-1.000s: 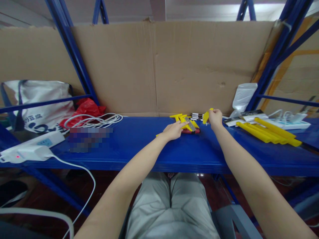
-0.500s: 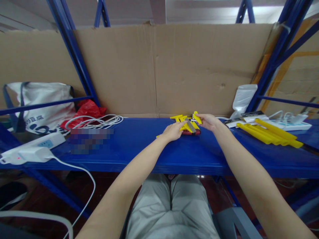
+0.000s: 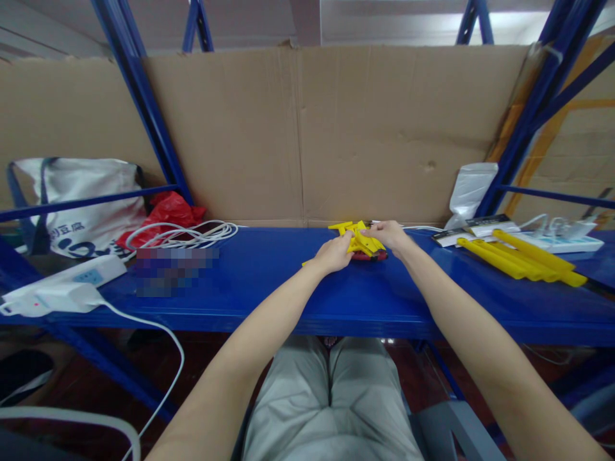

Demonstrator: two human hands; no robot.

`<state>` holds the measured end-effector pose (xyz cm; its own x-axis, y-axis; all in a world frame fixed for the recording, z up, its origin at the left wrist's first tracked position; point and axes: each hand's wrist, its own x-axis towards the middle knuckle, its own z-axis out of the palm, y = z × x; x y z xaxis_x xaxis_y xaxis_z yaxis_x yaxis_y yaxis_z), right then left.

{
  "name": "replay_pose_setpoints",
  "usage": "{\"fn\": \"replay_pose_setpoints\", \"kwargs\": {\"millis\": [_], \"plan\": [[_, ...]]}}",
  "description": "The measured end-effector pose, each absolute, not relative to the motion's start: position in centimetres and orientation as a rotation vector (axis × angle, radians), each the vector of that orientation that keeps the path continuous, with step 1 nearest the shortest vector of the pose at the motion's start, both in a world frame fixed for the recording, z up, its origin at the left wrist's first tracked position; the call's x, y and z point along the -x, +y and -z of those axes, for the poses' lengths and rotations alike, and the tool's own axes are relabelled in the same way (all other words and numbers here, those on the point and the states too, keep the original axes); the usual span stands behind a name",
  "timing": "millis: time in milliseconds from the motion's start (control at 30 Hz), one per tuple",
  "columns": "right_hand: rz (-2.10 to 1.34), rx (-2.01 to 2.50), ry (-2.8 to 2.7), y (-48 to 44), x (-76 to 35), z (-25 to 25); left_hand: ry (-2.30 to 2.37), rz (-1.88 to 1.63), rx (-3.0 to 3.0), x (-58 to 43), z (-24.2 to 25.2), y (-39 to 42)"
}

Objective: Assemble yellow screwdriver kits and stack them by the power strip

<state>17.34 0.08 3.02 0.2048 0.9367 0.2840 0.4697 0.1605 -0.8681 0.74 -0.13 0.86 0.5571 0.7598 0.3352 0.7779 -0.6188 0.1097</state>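
Near the back of the blue table, my left hand (image 3: pixel 334 252) is closed on a yellow piece (image 3: pixel 361 243). From the other side my right hand (image 3: pixel 388 234) pinches a smaller yellow part against that piece; the fingers hide much of it. Other yellow pieces (image 3: pixel 341 226) lie just behind. Under the pieces and the hands shows a dark red object (image 3: pixel 375 256) with black ends, lying on the table.
Several long yellow pieces (image 3: pixel 523 257) lie at the right, beside a white power strip (image 3: pixel 562 242). At the left are another power strip (image 3: pixel 72 279), coiled white cable (image 3: pixel 202 234), a red bag (image 3: pixel 170 214) and a white cloth bag (image 3: pixel 91 198). Cardboard (image 3: pixel 230 128) stands behind.
My right hand has moved left with the small yellow part, bringing it against the piece in my left hand. The grey face seen on that piece earlier is now covered by yellow.
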Motion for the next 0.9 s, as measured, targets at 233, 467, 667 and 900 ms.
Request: {"fn": "replay_pose_setpoints", "kwargs": {"millis": [233, 467, 667, 900], "plan": [[-0.464, 1.529, -1.452, 0.24, -17.03, -2.89, -1.351, 0.554, 2.715, -0.81, -0.85, -0.23], [-0.464, 1.503, -1.479, 0.65, -17.21, -2.54, -1.285, 0.624, 2.722, -0.70, -0.43, 0.13], [-0.337, 1.537, -1.474, 0.60, -17.28, -2.62, -1.131, 0.734, 2.766, -0.61, -0.07, 0.73], [-0.318, 1.465, -1.389, 0.59, -17.39, -2.80, -1.125, 0.717, 2.746, -0.63, -0.40, 0.37]]}}
